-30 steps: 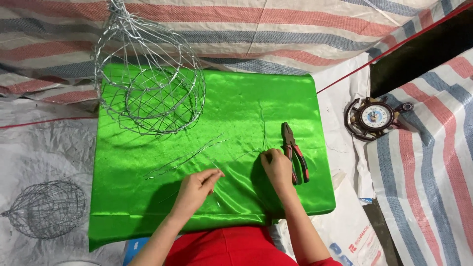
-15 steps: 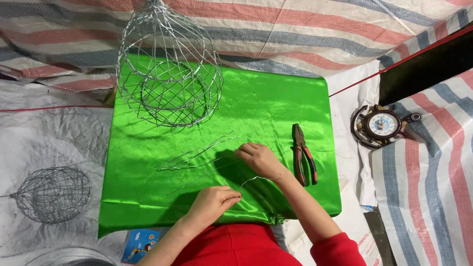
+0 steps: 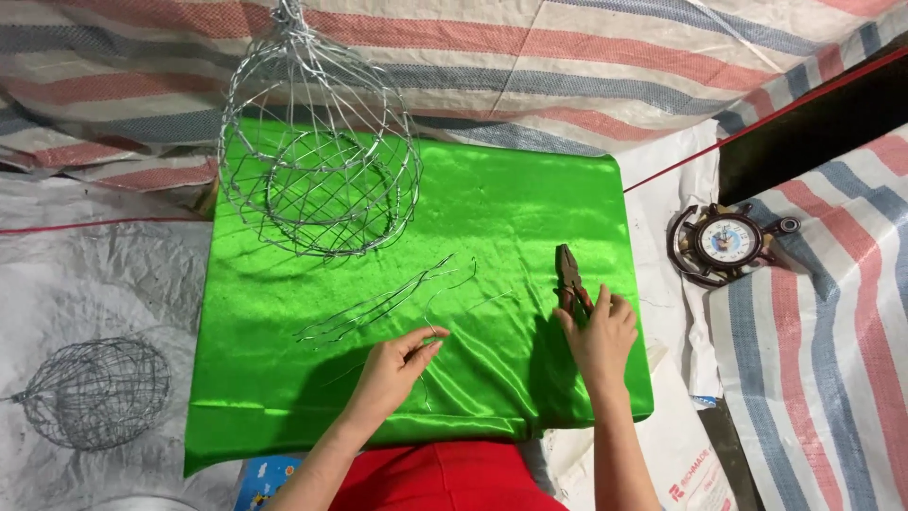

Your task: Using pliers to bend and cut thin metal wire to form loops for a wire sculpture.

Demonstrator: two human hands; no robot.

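Since half a second ago, the right hand [image 3: 598,333] has slid away from the middle of the cloth and out to the pliers [image 3: 571,280]. Now it lies over the red handles, with the fingers curled loosely around them. It is hard to tell if the grip is tight yet. The dark metal nose of the pliers sticks out past the fingers and points away from the person.

The left hand [image 3: 395,369] has also moved a little and now pinches a thin wire [image 3: 437,312] between thumb and fingertips. The other fingers are bent in close. That wire bends up and away across the green cloth [image 3: 511,199].

More loose wires [image 3: 374,308] lie in a small bunch just beside it, closer to the middle of the cloth. A round wire cage [image 3: 317,161] stands at the far left corner of the cloth. Another wire ball [image 3: 93,393] sits on the grey sheet to the left, well apart from the hands. A small clock shaped like a ship wheel [image 3: 724,244] rests on the right, off the cloth.

It looks like the step is getting ready to bend or cut the pinched wire. The next move likely calls for a firm hold on the pliers, lifting them, and bringing the nose over to the wire while the left hand keeps it steady.
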